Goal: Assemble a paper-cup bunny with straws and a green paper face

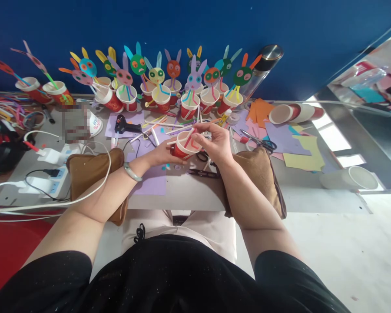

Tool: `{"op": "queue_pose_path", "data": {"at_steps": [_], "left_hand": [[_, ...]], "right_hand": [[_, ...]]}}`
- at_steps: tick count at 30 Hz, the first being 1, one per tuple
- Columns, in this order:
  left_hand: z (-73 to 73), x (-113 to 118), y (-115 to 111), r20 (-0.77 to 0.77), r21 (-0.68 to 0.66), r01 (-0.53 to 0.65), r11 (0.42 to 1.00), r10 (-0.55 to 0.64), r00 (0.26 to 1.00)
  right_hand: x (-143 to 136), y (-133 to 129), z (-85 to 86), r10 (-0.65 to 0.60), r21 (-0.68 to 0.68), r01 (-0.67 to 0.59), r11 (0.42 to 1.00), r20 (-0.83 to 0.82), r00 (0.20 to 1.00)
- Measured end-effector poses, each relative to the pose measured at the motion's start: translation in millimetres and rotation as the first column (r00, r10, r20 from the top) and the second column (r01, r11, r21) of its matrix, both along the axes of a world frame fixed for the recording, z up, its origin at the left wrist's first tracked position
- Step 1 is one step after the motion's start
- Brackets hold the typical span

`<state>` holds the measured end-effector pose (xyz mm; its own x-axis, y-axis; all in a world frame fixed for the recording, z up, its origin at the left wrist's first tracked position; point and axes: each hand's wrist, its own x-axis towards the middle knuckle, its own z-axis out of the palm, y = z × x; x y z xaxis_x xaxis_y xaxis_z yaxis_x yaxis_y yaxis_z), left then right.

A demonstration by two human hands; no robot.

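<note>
A red paper cup is held tilted over the middle of the table, its white inside facing up. My left hand is wrapped round the cup's left side and base. At the rim, the fingers of my right hand are pinched on a pink-red drinking straw that reaches into the cup. A second bent piece of the same colour shows inside. Purple paper lies under my left wrist, and black-handled scissors lie just below the cup.
Behind my hands stand several cups with paper rabbit heads on straws, such as a purple one. A black glue gun lies left. Brown cushions sit under both forearms. A power strip with cables is far left; stacked cups lie right.
</note>
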<state>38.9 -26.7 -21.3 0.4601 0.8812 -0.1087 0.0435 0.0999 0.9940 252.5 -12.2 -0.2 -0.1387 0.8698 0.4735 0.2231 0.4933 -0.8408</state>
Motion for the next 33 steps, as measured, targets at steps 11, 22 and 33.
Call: {"op": "queue_pose_path", "data": {"at_steps": [11, 22, 33], "left_hand": [[-1.7, 0.9, 0.7, -0.004, 0.023, 0.082, 0.996, -0.081, 0.997], [-5.6, 7.2, 0.8, 0.021, 0.021, 0.02, 1.0, -0.02, 1.0], [-9.0, 4.2, 1.6, 0.046, 0.003, 0.054, 0.999, -0.054, 0.997]], "right_hand": [[0.0, 3.3, -0.6, 0.0, -0.031, 0.0, 1.0, 0.01, 1.0], [0.1, 3.2, -5.8, -0.125, 0.164, 0.107, 0.981, 0.104, 0.987], [0.6, 6.2, -8.3, 0.004, -0.015, -0.006, 1.0, -0.129, 0.992]]}}
